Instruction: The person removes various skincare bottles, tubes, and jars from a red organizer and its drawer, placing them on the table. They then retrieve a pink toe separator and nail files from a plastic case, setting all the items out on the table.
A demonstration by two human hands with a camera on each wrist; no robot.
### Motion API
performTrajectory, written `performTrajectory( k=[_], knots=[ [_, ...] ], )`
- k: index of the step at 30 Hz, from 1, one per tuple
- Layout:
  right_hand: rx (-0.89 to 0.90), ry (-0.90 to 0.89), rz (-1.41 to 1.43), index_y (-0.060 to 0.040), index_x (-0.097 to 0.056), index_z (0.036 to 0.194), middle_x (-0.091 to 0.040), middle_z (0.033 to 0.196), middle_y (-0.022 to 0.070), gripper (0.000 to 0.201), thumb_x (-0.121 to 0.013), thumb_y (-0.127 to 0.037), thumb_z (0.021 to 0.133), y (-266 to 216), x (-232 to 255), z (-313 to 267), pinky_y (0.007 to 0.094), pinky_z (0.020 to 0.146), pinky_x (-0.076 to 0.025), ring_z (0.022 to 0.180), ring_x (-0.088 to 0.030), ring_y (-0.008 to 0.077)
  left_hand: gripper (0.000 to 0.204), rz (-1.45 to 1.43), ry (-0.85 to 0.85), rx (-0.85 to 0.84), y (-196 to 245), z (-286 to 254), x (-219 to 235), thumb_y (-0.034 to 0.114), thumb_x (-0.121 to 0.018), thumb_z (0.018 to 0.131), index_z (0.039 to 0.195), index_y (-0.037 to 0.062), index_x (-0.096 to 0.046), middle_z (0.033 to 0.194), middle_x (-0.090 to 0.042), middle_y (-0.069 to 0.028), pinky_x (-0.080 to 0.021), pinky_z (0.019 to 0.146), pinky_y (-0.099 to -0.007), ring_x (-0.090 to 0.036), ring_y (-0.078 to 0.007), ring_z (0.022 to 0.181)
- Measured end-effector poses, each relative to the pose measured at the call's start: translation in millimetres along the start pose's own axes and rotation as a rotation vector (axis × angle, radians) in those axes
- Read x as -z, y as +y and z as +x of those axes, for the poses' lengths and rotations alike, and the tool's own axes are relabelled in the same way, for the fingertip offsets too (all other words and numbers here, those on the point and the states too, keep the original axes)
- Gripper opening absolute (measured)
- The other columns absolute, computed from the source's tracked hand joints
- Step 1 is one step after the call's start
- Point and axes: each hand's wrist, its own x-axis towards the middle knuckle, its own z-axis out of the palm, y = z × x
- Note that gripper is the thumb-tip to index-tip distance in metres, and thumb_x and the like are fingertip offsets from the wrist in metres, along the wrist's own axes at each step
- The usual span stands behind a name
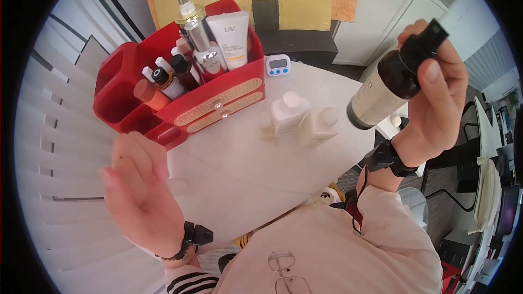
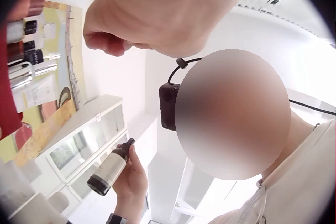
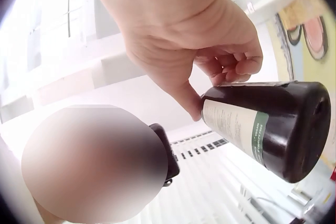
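Observation:
My right hand holds up a dark brown spray bottle by its neck, thumb on the near side and fingers behind. The bottle has a black spray top and a cream label, and it leans with its base toward the lower left. In the right wrist view, the label shows small print and a green band. My left hand is raised in front of the red box, palm up, its fingers loosely curled around nothing. From the left wrist view, the bottle appears well apart from that hand.
A red organizer box with small drawers holds several cosmetic bottles and a white UV tube. Beside it is a small digital timer. Two white capped bottles stand on the white table.

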Motion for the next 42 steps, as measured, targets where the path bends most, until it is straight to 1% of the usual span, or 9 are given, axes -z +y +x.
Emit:
performTrajectory(
  k=[1, 3, 8, 11, 14, 17, 22, 30, 42],
  knots=[
    [0.006, 0.008, -0.003, 0.0067, -0.066, 0.111, -0.064, 0.108, 0.0135, 0.047, -0.074, -0.034, 0.091, 4, 5, -3, 0.0295, 0.087, -0.045, 0.097, -0.058, 0.0168, 0.043, -0.118, -0.016, 0.032, -1, -2, 1, 0.031, -0.043, 0.105, 0.068, 0.0129, -0.029, 0.079, -0.034, -0.0018, -0.03, 0.069, -0.0323, -0.037, -0.0191, 0.073],
    [-0.1, 0.213, -0.004, 0.0034, -0.068, 0.1, -0.055, 0.081, -0.0011, 0.023, -0.081, -0.005, 0.083, 22, 12, -12, 0.0234, 0.072, -0.043, 0.078, -0.053, 0.0077, 0.046, -0.238, -0.042, 0.062, -3, -5, 2, 0.03, -0.035, 0.107, 0.065, 0.0131, -0.028, 0.075, -0.032, -0.0012, -0.026, 0.067, -0.0324, -0.032, -0.0184, 0.069],
    [-0.257, 0.16, -0.267, 0.0, -0.069, 0.095, -0.05, 0.076, -0.004, 0.026, -0.086, -0.01, 0.08, 75, 22, -37, 0.0238, 0.071, -0.041, 0.074, -0.048, 0.0076, 0.034, -0.18, -0.215, 0.23, -8, -12, -11, 0.03, -0.042, 0.102, 0.074, 0.0126, -0.031, 0.074, -0.032, -0.0013, -0.029, 0.066, -0.0315, -0.032, -0.016, 0.07],
    [-0.276, 0.123, -0.401, 0.0002, -0.07, 0.098, -0.054, 0.074, -0.0017, 0.031, -0.088, -0.012, 0.076, 100, 22, -48, 0.0265, 0.07, -0.044, 0.072, -0.05, 0.0098, 0.025, 0.158, -0.356, 0.316, -28, -19, -26, 0.022, -0.063, 0.094, 0.11, 0.0046, -0.055, 0.104, -0.053, -0.0082, -0.047, 0.08, -0.0329, -0.056, -0.0231, 0.092],
    [-0.309, 0.077, -0.425, 0.0003, -0.071, 0.099, -0.058, 0.075, 0.0002, 0.032, -0.088, -0.012, 0.075, 113, 22, -53, 0.0272, 0.069, -0.045, 0.071, -0.052, 0.0107, 0.056, 0.491, -0.658, 0.264, -51, -16, -38, 0.014, -0.076, 0.086, 0.133, 0.0026, -0.048, 0.129, -0.049, -0.0141, -0.049, 0.094, -0.037, -0.054, -0.0277, 0.115],
    [-0.365, -0.025, -0.466, -0.0005, -0.072, 0.099, -0.061, 0.076, 0.0014, 0.028, -0.086, -0.011, 0.078, 117, 21, -57, 0.0273, 0.067, -0.046, 0.069, -0.055, 0.0109, 0.074, 0.578, -0.677, 0.274, -71, -20, -47, 0.007, -0.083, 0.077, 0.142, 0.0078, -0.048, 0.137, -0.052, -0.0123, -0.05, 0.096, -0.0386, -0.054, -0.026, 0.126],
    [-0.431, -0.084, -0.338, -0.0016, -0.072, 0.098, -0.06, 0.073, 0.0021, 0.021, -0.083, -0.007, 0.08, 124, 17, -63, 0.0273, 0.067, -0.047, 0.068, -0.054, 0.0119, 0.075, 0.622, -0.652, 0.259, -104, -19, -54, 0.01, -0.085, 0.077, 0.142, 0.0084, -0.049, 0.139, -0.055, -0.011, -0.052, 0.095, -0.0408, -0.056, -0.026, 0.124],
    [-0.321, -0.225, -0.351, -0.0057, -0.072, 0.11, -0.065, 0.092, 0.0034, 0.034, -0.079, 0.001, 0.078, 129, 22, -72, 0.0268, 0.07, -0.047, 0.069, -0.058, 0.013, 0.065, 0.621, -0.645, 0.365, -125, -12, -70, 0.011, -0.085, 0.079, 0.137, 0.0066, -0.056, 0.13, -0.064, -0.0077, -0.052, 0.093, -0.0369, -0.061, -0.0197, 0.118],
    [-0.404, -0.296, -0.287, -0.0033, -0.07, 0.113, -0.068, 0.097, 0.0091, 0.033, -0.077, 0.0, 0.081, 120, 35, -68, 0.0311, 0.069, -0.051, 0.071, -0.061, 0.0192, 0.053, 0.592, -0.654, 0.422, -135, 2, -91, 0.008, -0.083, 0.082, 0.129, 0.0006, -0.058, 0.118, -0.068, -0.0163, -0.051, 0.091, -0.0377, -0.065, -0.028, 0.11]
  ],
)
